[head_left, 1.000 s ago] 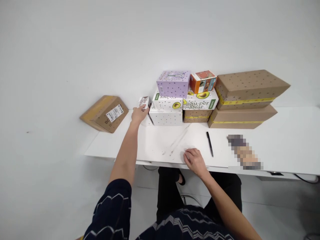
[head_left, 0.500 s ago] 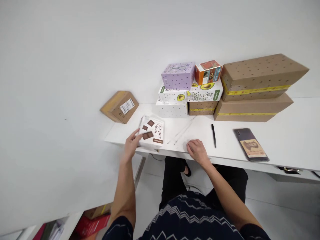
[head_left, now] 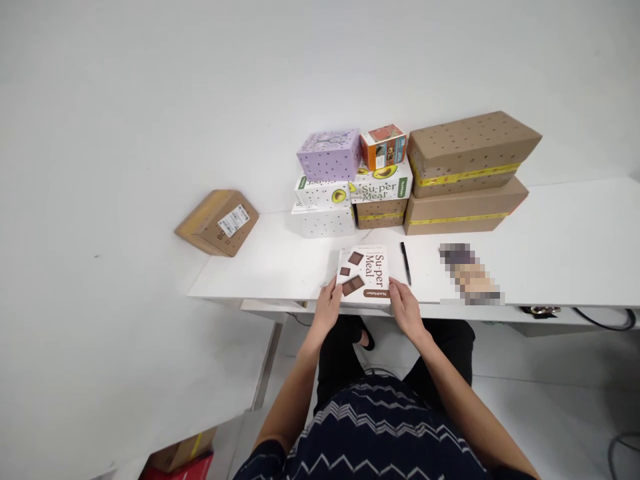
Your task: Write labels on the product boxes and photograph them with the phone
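Left hand (head_left: 327, 309) and right hand (head_left: 406, 309) clasping opposite sides of a chocolate-print box (head_left: 364, 272), at the near edge of a white table (head_left: 265, 267), black pen (head_left: 405, 264) just right, labelled cardboard box (head_left: 215, 223) farther left, purple box (head_left: 329, 160) atop avocado-print box (head_left: 323, 193) beyond.

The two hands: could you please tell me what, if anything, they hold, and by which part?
The white box with brown squares, by its sides near the front: left hand at left, right hand at right.
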{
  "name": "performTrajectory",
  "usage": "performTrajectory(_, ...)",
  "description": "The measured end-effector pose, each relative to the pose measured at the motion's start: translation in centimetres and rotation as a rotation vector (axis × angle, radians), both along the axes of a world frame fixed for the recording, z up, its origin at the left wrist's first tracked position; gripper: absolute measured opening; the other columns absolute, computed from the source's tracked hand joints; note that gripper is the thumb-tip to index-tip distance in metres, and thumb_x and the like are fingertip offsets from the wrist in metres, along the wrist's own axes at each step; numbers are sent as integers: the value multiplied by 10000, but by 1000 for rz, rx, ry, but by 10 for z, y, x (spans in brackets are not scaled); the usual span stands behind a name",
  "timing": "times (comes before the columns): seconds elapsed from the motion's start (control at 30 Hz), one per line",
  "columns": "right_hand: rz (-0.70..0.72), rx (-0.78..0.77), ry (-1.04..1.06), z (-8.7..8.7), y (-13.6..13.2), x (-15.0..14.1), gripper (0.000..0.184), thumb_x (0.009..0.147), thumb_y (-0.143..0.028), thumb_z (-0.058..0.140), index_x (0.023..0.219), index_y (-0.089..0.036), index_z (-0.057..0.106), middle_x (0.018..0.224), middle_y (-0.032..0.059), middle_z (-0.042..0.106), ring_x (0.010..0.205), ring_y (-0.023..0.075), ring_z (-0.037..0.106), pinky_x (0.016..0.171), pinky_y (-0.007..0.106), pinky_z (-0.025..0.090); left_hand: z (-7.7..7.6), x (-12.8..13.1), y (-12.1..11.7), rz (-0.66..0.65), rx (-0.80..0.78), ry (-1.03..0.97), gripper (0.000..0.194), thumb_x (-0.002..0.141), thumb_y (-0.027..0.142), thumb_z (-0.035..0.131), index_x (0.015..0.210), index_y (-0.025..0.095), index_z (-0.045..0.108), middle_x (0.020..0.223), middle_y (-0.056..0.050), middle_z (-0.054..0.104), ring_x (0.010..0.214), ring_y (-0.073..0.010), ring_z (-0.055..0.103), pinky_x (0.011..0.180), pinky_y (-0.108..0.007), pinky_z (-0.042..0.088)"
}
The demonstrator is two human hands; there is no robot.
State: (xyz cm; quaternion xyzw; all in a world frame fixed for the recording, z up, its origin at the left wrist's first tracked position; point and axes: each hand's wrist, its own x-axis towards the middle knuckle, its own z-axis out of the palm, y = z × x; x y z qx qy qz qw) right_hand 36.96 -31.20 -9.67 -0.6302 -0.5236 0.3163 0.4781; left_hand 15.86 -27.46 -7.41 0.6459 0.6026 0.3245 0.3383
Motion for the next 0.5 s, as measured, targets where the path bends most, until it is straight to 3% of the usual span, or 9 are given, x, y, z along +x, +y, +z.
performTrajectory(0.1,1,-23,-16,-1,-14,-2,534,945,-516,334,1241,-148,582,1195,155,613,1117,251,569,981,411,436,-6,-2,-7,116,-46,-41,535,920,531,364,1325,217,520,1376,-109,517,1248,-243,495,1030,-401,410)
performTrajectory(0.2,8,-87,-2,-2,-24,-4,531,940,-528,342,1259,-168,566,1165,146,621,963,236,622,892,412,486,-8,-5,-15,148,-172,-129,601,901,610,331,1294,201,530,1178,-126,628,913,-220,647,784,-358,541)
performTrajectory(0.3,32,-126,-22,0,-26,-4,559,918,-557,378,1277,-165,550,1114,146,633,830,221,632,827,411,505,-4,-7,-19,129,-261,-193,646,871,658,345,1286,199,532,1031,-106,659,695,-184,634,649,-329,554)
performTrajectory(0.5,38,-128,-14,7,-21,-5,576,902,-576,387,1243,-158,586,1078,149,648,848,241,628,838,421,496,3,-2,-18,69,-291,-204,629,803,637,520,1268,216,565,989,-90,672,735,-203,657,697,-338,557)
